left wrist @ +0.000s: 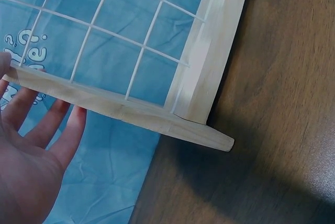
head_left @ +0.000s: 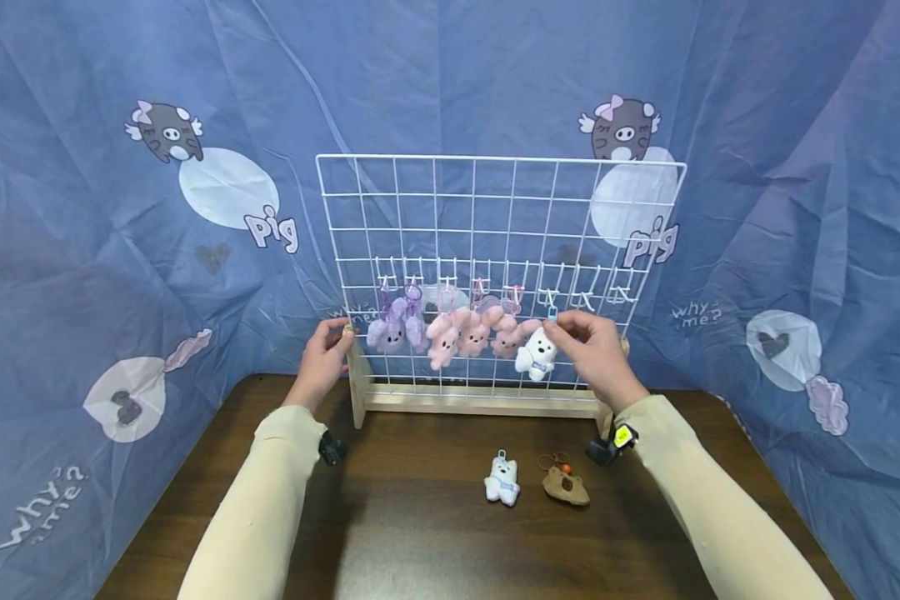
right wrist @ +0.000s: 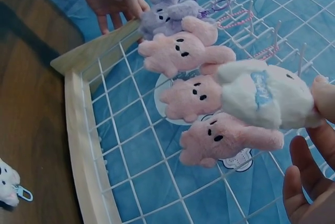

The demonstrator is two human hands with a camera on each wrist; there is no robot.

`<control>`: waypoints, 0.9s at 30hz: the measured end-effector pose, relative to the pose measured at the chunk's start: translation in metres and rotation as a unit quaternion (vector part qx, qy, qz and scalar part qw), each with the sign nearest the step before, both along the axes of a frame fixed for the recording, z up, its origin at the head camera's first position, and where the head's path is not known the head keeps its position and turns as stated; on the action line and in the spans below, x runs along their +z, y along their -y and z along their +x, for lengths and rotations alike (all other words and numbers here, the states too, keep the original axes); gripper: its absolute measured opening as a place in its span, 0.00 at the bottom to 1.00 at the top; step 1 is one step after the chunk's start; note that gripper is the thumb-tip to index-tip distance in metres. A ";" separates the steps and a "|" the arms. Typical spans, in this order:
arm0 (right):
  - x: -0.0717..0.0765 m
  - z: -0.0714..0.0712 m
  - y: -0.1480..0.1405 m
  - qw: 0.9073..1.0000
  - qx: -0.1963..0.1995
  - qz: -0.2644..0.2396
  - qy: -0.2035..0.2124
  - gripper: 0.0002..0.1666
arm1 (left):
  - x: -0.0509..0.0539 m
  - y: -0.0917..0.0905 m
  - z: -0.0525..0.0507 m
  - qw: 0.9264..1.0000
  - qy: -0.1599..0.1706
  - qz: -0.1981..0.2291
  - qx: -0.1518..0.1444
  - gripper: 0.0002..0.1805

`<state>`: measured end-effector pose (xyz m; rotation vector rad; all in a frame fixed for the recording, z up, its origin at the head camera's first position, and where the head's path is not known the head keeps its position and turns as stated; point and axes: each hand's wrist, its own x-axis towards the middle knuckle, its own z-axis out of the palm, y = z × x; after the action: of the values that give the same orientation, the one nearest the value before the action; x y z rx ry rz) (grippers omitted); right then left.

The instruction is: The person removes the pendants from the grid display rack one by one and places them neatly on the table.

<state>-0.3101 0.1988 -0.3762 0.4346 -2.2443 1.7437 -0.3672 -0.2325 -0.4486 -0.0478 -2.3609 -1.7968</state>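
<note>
A white plush bear keychain [head_left: 537, 358] with a blue bow hangs from my right hand [head_left: 598, 352], whose thumb and fingers pinch its top end. Its pale blue clip [head_left: 552, 313] is just below a hook on the white wire grid rack [head_left: 471, 212]. In the right wrist view the bear [right wrist: 261, 96] lies in front of several pink plush rabbits [right wrist: 196, 96]. My left hand [head_left: 321, 360] holds the rack's wooden side post [left wrist: 120, 108], thumb on one side and fingers on the other. Purple plush rabbits [head_left: 393, 332] hang at the left of the hook row.
Bare hooks [head_left: 583, 300] line the right part of the row. On the brown table [head_left: 420, 533] in front lie another white plush bear keychain [head_left: 502, 482] and a brown plush keychain [head_left: 566, 487] with an orange bead. A blue printed cloth [head_left: 450, 75] surrounds the table.
</note>
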 end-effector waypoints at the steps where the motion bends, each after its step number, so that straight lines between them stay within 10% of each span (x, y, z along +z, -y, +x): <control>1: 0.000 0.000 0.000 1.000 0.001 0.002 0.000 0.16 | 0.000 0.000 0.000 1.000 0.000 0.000 -0.001 0.24; 27: -0.039 0.004 0.024 0.994 0.062 0.082 0.020 0.11 | 0.001 0.000 0.000 1.000 0.007 0.001 0.001 0.24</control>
<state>-0.3063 0.1750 -0.4147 0.5896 -2.4484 1.6452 -0.3675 -0.2325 -0.4476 -0.0337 -2.3686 -1.8045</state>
